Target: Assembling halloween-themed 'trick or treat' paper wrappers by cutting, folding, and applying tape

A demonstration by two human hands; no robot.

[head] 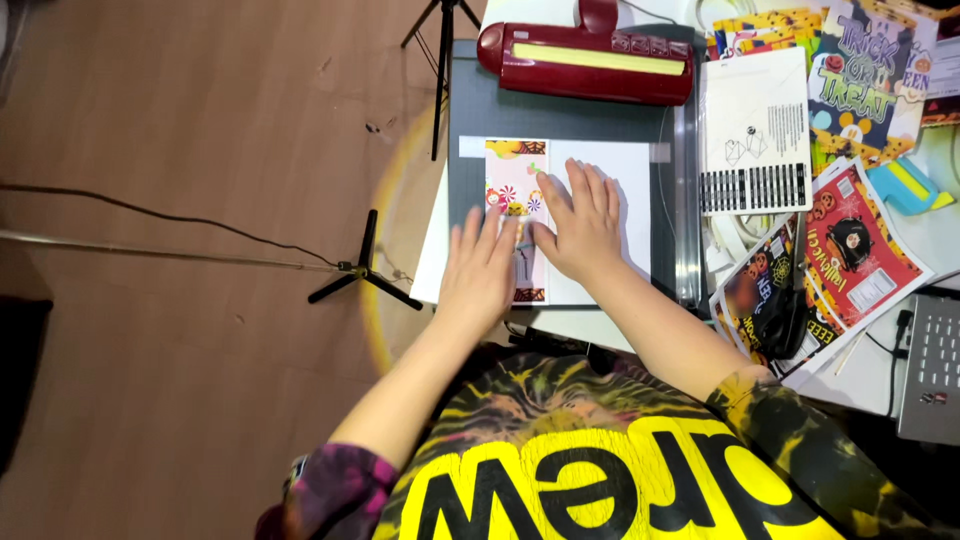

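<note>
A white sheet lies on a dark grey cutting mat, with a pink patterned paper strip along its left edge. My right hand lies flat on the white sheet, fingers spread, its thumb at the strip's edge. My left hand presses flat on the strip's lower left part and the mat beside it. Neither hand grips anything.
A dark red machine with a yellow bar stands at the mat's far end. Printed paper packs and a white instruction sheet crowd the right side. A laptop corner sits at far right. A black tripod stands on the wooden floor at left.
</note>
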